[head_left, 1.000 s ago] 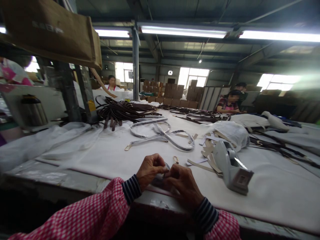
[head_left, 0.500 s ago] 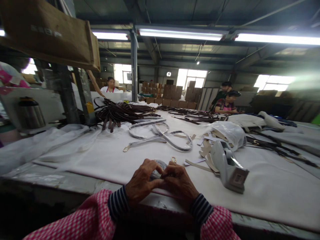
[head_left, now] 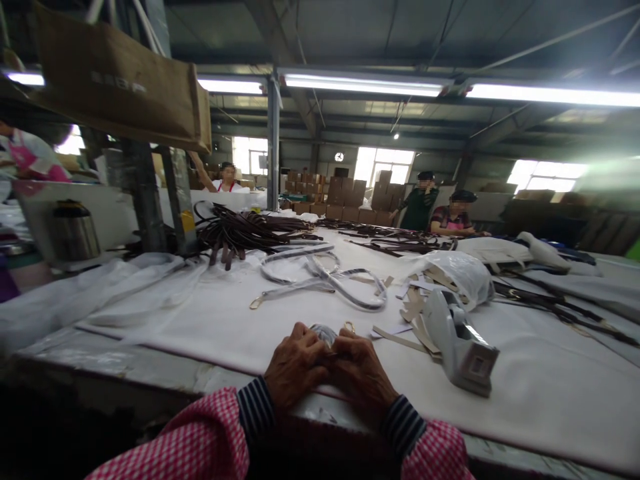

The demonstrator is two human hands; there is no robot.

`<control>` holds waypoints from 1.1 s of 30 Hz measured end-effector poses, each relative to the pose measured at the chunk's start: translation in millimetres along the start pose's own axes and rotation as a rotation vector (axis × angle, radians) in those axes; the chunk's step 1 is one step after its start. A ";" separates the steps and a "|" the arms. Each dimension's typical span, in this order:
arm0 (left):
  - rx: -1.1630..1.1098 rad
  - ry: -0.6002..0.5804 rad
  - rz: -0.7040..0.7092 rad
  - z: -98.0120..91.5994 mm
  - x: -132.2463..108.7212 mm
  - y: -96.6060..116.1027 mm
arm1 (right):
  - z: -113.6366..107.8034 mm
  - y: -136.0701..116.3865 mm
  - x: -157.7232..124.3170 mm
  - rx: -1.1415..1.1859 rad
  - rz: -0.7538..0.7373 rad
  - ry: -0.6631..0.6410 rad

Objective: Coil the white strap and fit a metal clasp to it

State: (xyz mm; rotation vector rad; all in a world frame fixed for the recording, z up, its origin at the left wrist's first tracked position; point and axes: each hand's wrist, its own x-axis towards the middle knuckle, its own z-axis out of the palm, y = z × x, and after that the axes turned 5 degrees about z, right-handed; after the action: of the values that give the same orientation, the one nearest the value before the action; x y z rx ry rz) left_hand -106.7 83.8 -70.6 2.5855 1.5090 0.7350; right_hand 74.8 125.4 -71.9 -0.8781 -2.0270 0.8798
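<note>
Left hand (head_left: 295, 368), right hand (head_left: 361, 379) curled, gripping grey strap coil (head_left: 323, 332) between; brass clasp (head_left: 349, 327) just beyond.

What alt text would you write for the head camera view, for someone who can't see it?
A left hand and right hand pinch a small grey strap piece at the edge of a white-covered worktable. Dark leather straps and a looped grey strap lie ahead, with a seated co-worker and stacked cardboard boxes beyond.

Left hand (head_left: 295, 368) and right hand (head_left: 361, 377) curled together, knuckles up
</note>
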 end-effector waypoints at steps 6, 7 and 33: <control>0.017 -0.010 0.063 0.0 1.6 -5.0 | -12.8 -1.5 3.7 -0.029 -0.002 -0.093; -0.009 -0.007 0.071 -0.2 2.0 -5.8 | -16.4 -4.9 5.1 -0.075 -0.011 -0.133; -0.415 0.092 0.249 4.5 7.4 -21.9 | 5.8 2.9 -30.0 -1.010 -0.728 0.067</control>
State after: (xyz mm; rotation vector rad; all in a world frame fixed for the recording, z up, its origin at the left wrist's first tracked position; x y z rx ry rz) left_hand -119.4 102.1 -78.1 2.4618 0.9295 1.0741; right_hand 85.5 101.3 -87.6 -0.5237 -2.4363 -0.6249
